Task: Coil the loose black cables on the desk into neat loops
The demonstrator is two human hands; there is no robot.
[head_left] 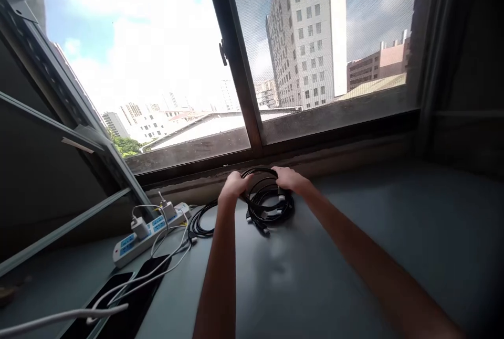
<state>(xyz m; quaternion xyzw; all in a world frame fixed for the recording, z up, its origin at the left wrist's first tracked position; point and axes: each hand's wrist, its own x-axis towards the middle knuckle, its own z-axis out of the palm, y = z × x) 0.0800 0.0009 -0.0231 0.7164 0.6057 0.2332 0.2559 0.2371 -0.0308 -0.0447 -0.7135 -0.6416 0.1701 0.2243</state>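
Both my hands grip a coiled black cable (260,171) by opposite sides, near the back of the grey table. My left hand (235,186) is closed on the coil's left side, thumb toward the middle. On the right side my right hand (289,179) is closed round it, close to a pale connector (281,198). Below the held coil lie more loops of black cable (291,212) with connector ends (266,231); whether they touch it I cannot tell. Left of my left wrist rests another black cable coil (199,223), partly hidden by my forearm.
A white power strip (118,257) with two plugged-in chargers (139,228) stands at the left. White cables (173,265) run from there to dark flat devices (147,286) at the front left. A metal frame (114,160) rises at the left, and a window (252,139) closes off the back.
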